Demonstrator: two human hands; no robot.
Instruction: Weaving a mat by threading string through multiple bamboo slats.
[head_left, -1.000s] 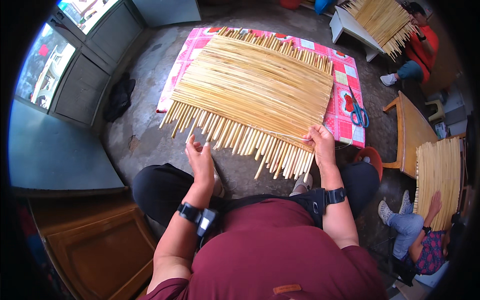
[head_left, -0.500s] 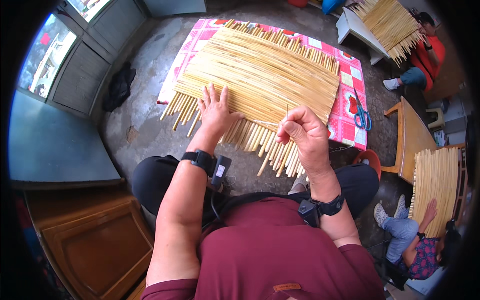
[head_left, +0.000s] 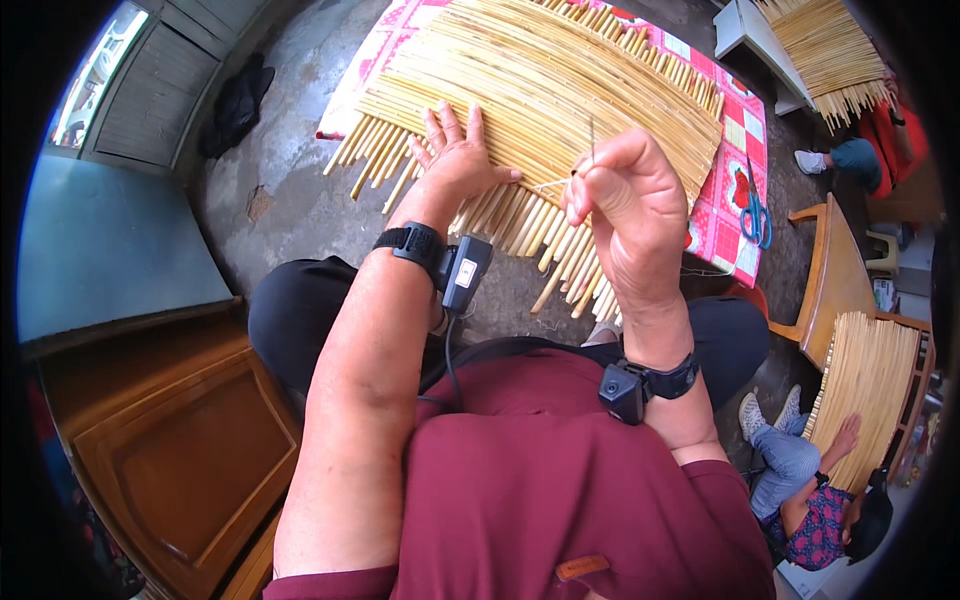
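A mat of straw-coloured reed stalks (head_left: 560,90) lies across the table, its stalk ends uneven along the sides. My left hand (head_left: 458,160) rests flat on the near part of the mat, fingers spread. Above the mat's near edge, my right hand (head_left: 635,200) is raised and pinches a thin needle (head_left: 591,138) that points upward. A pale thread (head_left: 548,185) runs taut between the mat near my left thumb and the right fingertips. Both wrists wear black straps with small devices.
A pink checked cloth (head_left: 745,130) covers the table. Blue-handled scissors (head_left: 756,222) lie on its right side. Two other people work on similar mats at the right, one with a hand (head_left: 847,437) on a mat. A wooden cabinet (head_left: 190,450) stands at left, a wooden bench (head_left: 838,280) at right.
My right hand has risen slightly and come nearer with the needle, still pinching it. My left hand stays spread on the mat. The whole view has shifted a little.
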